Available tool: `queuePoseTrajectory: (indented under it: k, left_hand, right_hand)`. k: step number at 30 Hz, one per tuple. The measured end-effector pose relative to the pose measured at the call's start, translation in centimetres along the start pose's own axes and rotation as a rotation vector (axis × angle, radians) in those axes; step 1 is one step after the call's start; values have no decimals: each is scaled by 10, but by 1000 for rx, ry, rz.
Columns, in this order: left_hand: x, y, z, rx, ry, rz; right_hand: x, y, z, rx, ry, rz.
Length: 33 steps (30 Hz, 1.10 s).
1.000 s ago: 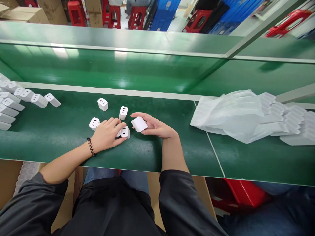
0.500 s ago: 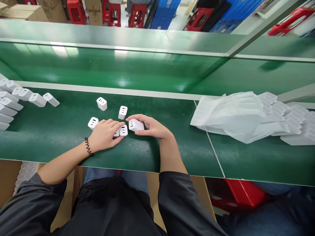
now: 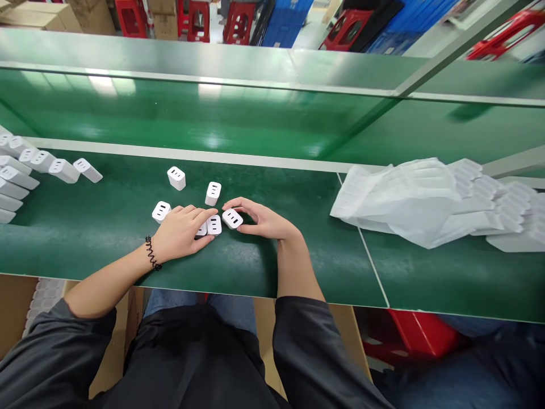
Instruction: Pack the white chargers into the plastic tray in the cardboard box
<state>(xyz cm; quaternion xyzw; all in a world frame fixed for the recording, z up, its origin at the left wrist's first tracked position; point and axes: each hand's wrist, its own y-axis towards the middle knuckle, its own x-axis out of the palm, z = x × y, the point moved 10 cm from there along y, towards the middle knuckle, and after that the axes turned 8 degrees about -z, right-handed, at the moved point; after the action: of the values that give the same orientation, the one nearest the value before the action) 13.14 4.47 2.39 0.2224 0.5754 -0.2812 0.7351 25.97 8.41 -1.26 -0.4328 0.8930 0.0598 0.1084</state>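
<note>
Several small white charger blocks with three slots on top stand on the green bench [image 3: 106, 238]. My left hand [image 3: 183, 233] lies curled over a pair of them [image 3: 210, 226], fingers pressed on their tops. My right hand [image 3: 261, 220] pinches another white charger [image 3: 232, 218] and holds it against that pair, slotted face up. Three more chargers stand loose just beyond: one at the left [image 3: 161, 211], one farther back [image 3: 176, 178] and one near the middle [image 3: 213, 193].
A row of white chargers [image 3: 25, 170] lies at the bench's left edge. A heap of white foam sleeves and wrapped pieces [image 3: 430, 199] covers the right side. A raised green shelf [image 3: 213, 113] runs behind. Red stools, blue crates and cardboard boxes stand beyond it.
My right hand has turned the charger from blank side up to slotted face up and lowered it against the pair under my left hand.
</note>
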Motion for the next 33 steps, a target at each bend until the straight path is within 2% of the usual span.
queuePoseTrajectory:
  k: [4,8,11,19,27,33]
  left_hand:
    - [-11,-1,-6,19,-99,-12]
    - [-34,-3,-38,-72,-325,65]
    - [-42,-2,-59,-121,-418,102]
    - [-29,4,-65,-90,-474,37]
    - [-23,6,-86,-91,-567,43]
    - [-18,1,-104,-100,-687,-15]
  right_hand:
    - [-4,-4,-7,-27,-26,4]
    - [0,-5,-4,12,-125,-44]
    - [-1,-6,1,83,-188,-34]
    - [-9,-9,13,267,-243,106]
    - [-1,-10,7,247,-146,50]
    - [13,-4,17,320,3,9]
